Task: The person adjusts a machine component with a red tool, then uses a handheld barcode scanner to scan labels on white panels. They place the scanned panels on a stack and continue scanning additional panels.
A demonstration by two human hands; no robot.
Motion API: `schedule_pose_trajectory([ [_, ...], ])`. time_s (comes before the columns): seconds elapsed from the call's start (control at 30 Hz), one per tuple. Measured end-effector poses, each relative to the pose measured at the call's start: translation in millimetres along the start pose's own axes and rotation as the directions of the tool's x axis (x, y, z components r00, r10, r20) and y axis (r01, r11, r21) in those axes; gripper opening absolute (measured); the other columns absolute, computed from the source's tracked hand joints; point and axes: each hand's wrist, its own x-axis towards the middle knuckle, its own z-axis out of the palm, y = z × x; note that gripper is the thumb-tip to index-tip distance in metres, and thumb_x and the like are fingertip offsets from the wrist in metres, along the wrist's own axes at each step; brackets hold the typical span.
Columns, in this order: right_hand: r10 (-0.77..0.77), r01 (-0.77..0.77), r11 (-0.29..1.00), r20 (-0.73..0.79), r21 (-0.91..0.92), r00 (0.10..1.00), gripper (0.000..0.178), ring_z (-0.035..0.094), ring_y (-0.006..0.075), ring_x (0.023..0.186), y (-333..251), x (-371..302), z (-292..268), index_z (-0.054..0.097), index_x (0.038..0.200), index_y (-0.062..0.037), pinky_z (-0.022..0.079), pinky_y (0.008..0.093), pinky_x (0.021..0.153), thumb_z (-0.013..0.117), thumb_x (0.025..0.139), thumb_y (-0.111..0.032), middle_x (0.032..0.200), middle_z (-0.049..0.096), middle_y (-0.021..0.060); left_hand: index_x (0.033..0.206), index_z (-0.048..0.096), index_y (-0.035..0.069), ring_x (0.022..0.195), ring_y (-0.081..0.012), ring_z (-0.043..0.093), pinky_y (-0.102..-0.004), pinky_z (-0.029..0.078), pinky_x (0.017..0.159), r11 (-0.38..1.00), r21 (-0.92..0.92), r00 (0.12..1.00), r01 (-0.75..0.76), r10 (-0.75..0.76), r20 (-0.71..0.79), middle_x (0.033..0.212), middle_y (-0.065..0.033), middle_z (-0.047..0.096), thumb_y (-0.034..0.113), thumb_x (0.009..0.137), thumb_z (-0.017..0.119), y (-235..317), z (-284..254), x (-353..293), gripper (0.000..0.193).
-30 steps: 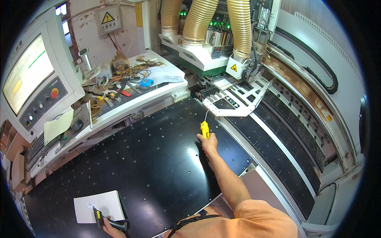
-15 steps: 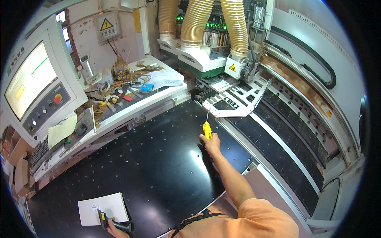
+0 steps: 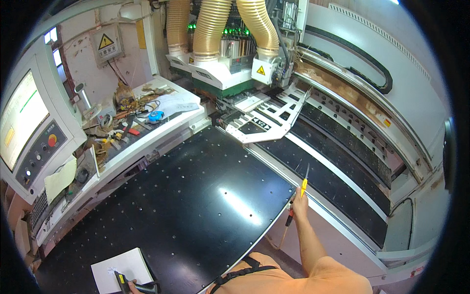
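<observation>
At the right edge of the black table, my right hand (image 3: 299,203) is closed round a yellow air blow gun (image 3: 304,187). Its thin metal nozzle points up and away over the machine bed, and a hose with a red and black fitting (image 3: 290,215) hangs below. At the lower left, my left hand (image 3: 132,286), partly cut off by the frame edge, is closed on a black handheld barcode scanner (image 3: 147,287) with a yellow label. The scanner is over a thick white rectangular board (image 3: 132,259) lying on the black table (image 3: 171,196); a pale smudged patch shows beside the scanner.
A machine bed with dark strips (image 3: 323,166) runs along the right. White slotted arms (image 3: 274,134) reach over the table's far corner, below ribbed hoses (image 3: 213,29). On the left stand a control panel (image 3: 39,142) and a bench with tools and a blue tape measure (image 3: 155,116).
My right hand has swung right and nearer with the blow gun, from above the table to its right edge. The view has shifted; the scanner stays over the white board.
</observation>
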Motion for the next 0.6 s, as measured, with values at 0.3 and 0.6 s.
schedule_pose_trajectory([
  [0.3, 0.060, -0.061, 0.997, -0.028, -0.041, 0.998, 0.042, 0.061, 0.0222, 0.052, 141.0, -78.9, 13.4, 0.057, 0.106, 0.0002, 0.049, 0.0363, 0.047, 0.050, 0.107, -0.041, 0.073, 0.059, 0.0098, 0.106, 0.065, 0.001, 0.095, -0.0205, 0.060, -0.0367, 0.049, 0.084, 0.998, -0.065, 1.000, 0.023, -0.024, -0.017, 0.103, -0.0064, 0.062, 0.037, 0.094, 0.070, -26.8, 3.4, 40.8, 0.039],
  [0.6, 0.102, 0.438, 0.809, 0.828, -0.391, 0.551, 0.015, 0.072, 0.0326, 0.083, 208.0, -69.4, 26.1, 0.070, 0.096, 0.0023, 0.056, 0.0426, 0.072, 0.058, 0.092, -0.006, 0.087, 0.072, 0.0203, 0.100, 0.064, 0.010, 0.052, -0.0098, 0.052, -0.0253, 0.029, 0.036, 0.984, 0.081, 0.979, 0.158, -0.145, -0.140, 0.081, 0.0006, 0.057, 0.050, 0.094, 0.067, 2.8, 25.5, -8.8, 0.041],
])
